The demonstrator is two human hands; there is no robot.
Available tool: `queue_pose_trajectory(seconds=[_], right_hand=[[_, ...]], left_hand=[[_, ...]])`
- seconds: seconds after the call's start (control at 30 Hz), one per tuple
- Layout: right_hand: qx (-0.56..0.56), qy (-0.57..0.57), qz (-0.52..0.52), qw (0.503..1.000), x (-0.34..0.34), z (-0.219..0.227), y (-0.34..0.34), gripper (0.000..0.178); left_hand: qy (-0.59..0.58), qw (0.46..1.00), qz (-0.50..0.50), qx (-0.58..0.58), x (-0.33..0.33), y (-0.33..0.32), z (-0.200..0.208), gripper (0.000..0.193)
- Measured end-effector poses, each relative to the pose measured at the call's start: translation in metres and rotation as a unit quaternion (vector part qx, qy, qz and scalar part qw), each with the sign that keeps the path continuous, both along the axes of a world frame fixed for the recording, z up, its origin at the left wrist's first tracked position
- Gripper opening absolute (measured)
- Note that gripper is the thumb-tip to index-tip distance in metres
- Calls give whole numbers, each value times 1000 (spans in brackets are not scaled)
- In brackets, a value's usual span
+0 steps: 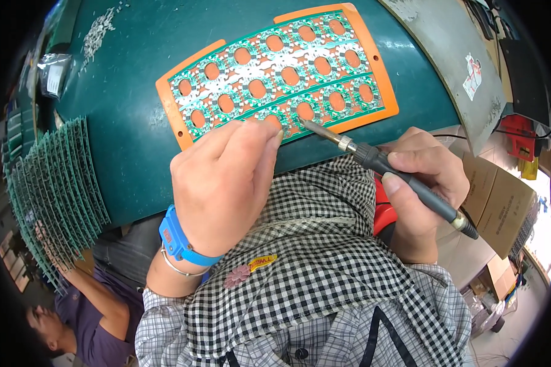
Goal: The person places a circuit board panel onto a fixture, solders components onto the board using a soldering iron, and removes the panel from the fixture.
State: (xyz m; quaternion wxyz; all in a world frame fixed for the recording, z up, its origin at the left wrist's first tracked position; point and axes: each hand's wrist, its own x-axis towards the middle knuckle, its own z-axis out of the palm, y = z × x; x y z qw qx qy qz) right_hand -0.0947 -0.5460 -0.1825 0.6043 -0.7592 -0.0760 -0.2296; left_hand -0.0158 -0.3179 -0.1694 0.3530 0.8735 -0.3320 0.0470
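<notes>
A panel of green circuit boards (273,67), with rows of round openings, lies in an orange tray (384,76) on the bench. My right hand (431,168) is wrapped round the dark handle of a soldering iron (379,162). The iron's tip points left and reaches the panel's near edge, by a round opening in the nearest row. Just left of that tip, my left hand (223,174) is closed in a pinch over the near edge of the panel. Whatever its fingertips hold is hidden or too small to make out.
The bench has a green top (134,140). Upright green boards (58,189) stand in a dense row at its left. Small loose parts (98,33) lie in a heap at the far left, near a clear bag (54,73). A co-worker's arm (98,300) reaches in at lower left. Cardboard boxes (502,202) stand right.
</notes>
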Motion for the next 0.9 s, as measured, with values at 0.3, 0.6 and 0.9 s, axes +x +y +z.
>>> queue_pose_trajectory(seconds=[0.3, 0.6, 0.9], right_hand=[[-4, -36, -30, 999, -3, 2, -2, 19], [12, -2, -13, 1000, 3, 7, -12, 19], [-2, -7, -3, 1000, 7, 2, -11, 18]], left_hand=[[9, 1000, 3, -26, -2, 2, 5, 10], [33, 999, 5, -35, 4, -9, 3, 7], [0, 1000, 15, -6, 7, -13, -4, 11]])
